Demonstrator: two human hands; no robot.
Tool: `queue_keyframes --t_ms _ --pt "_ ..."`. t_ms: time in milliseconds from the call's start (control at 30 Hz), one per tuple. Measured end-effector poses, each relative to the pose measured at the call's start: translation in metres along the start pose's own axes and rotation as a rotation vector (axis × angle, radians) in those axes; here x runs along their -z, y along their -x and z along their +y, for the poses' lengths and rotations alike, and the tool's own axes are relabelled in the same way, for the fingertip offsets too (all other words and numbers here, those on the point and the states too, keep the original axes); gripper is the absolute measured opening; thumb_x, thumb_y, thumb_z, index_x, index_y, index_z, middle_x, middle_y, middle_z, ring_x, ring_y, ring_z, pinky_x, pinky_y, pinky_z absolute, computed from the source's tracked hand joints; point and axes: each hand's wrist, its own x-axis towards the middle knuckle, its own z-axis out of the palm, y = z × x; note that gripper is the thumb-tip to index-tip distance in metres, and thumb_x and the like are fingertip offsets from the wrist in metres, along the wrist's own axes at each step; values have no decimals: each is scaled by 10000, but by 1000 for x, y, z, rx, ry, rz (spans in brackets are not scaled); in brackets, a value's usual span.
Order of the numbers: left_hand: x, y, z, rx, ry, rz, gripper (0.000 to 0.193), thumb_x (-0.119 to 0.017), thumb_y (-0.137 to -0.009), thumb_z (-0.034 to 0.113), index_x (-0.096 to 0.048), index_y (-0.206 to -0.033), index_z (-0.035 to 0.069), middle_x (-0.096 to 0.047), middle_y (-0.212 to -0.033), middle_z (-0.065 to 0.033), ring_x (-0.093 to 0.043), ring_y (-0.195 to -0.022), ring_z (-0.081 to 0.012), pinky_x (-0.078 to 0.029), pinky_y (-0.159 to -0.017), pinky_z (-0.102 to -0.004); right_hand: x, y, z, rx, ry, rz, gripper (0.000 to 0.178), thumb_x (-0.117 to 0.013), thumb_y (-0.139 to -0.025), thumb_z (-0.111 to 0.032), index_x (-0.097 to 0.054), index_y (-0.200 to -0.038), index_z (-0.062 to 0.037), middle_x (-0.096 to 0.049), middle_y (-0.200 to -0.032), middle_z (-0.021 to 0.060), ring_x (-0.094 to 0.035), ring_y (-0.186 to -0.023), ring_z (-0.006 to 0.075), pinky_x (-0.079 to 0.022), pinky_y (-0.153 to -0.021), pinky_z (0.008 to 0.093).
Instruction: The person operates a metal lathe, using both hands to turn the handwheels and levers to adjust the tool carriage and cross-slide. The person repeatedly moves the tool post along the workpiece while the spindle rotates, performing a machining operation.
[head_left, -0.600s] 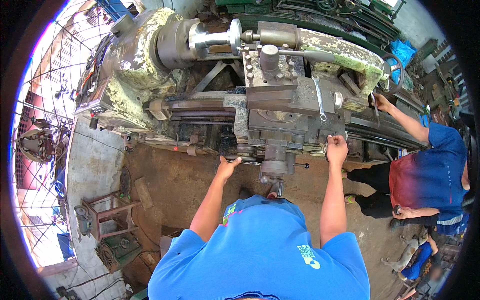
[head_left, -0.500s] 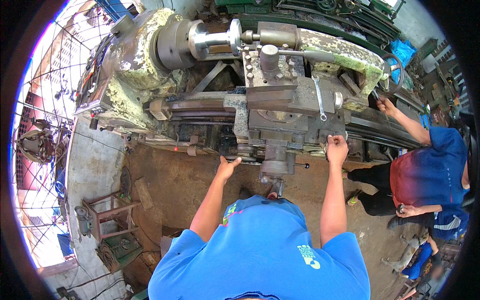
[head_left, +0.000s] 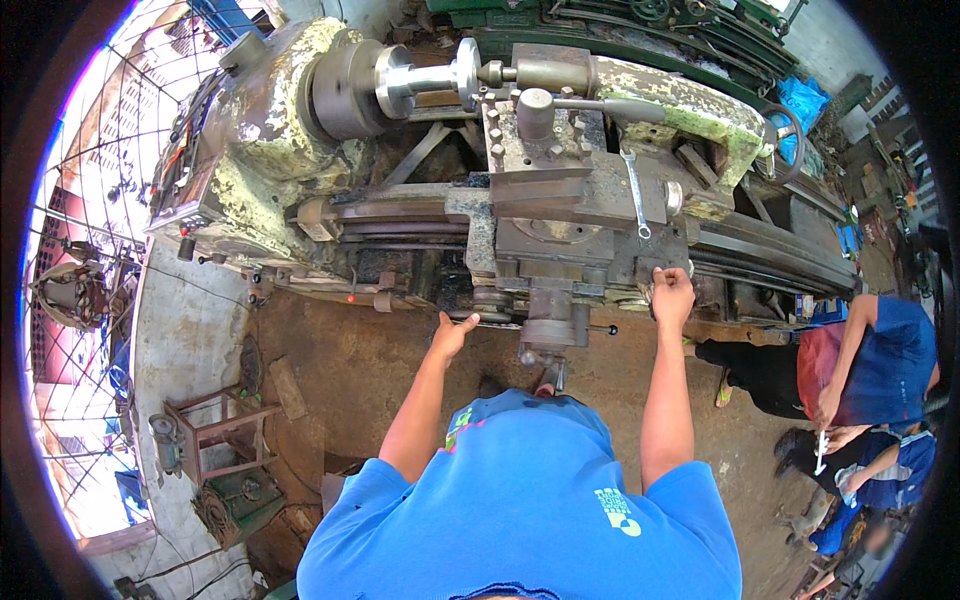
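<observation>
In front of me stands a metal lathe with worn pale-green paint. My left hand (head_left: pixel 453 336) is closed at the left rim of a handwheel (head_left: pixel 498 321) seen nearly edge-on, its thumb along the top. My right hand (head_left: pixel 672 296) is closed at the front of the carriage, right of the cross-slide; what its fingers hold is hidden. Between them sits the cross-slide dial (head_left: pixel 552 330) with a black-knobbed handle. A shiny flanged workpiece (head_left: pixel 430 78) spans from the chuck (head_left: pixel 347 92) to the tailstock centre. A combination spanner (head_left: pixel 637 195) lies on the carriage beside the tool post (head_left: pixel 536 116).
At right, a co-worker in a blue and red shirt (head_left: pixel 900 350) holds a slim white thing (head_left: pixel 821 452); other people are behind. A wooden stand (head_left: pixel 225 430) and a green machine (head_left: pixel 240 495) are at lower left. Another green lathe (head_left: pixel 640 40) stands behind.
The co-worker has drawn an arm back from the tailstock end, shifted right, and brought both hands together around the white thing. My hands stay in nearly the same places.
</observation>
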Motion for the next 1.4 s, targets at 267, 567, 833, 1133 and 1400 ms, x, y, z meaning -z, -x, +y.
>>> queue_keyframes --t_ms 267,567,833,1133,1400 --pt "0 4 3 30 18 5 1193 -712 -817 514 61 -1481 -106 -263 -1521 -300 -302 -1419 -338 -288 -1124 -376 0 -1 -1 -39 -15 -24 215 -719 -817 -227 -648 -789 -27 -662 -665 110 -640 -606 227 -491 -623 341" --pt "-19 12 12 18 -172 187 1096 -689 -833 509 -66 -1480 -119 -219 -1526 -321 -317 -1406 -383 -289 -1135 -374 -1 -2 1 -36 -32 -30 205 -725 -811 -223 -651 -791 -32 -659 -644 96 -643 -594 205 -491 -610 334" --pt "-43 12 13 -47 -213 238 1384 -776 -681 629 78 -1452 -139 21 -1534 -372 -89 -1462 -418 -213 -1178 -395 -2 -3 3 -8 -15 -8 206 -727 -812 -229 -656 -791 -36 -669 -657 98 -651 -605 207 -494 -615 335" --pt "-38 8 10 -33 -214 205 1401 -788 -669 625 89 -1451 -137 17 -1540 -361 -119 -1464 -396 -232 -1172 -382 -4 -4 7 -80 -136 -41 192 -720 -836 -209 -657 -790 -34 -655 -649 71 -617 -598 155 -471 -580 315" --pt "-18 -1 -5 -65 -169 96 1296 -788 -703 567 18 -1498 -63 -66 -1562 -314 -205 -1451 -372 -273 -1146 -368 -4 9 114 -935 -1366 64 172 -573 -913 -229 -549 -773 -132 -377 -572 -40 -360 -487 99 -277 -453 245"
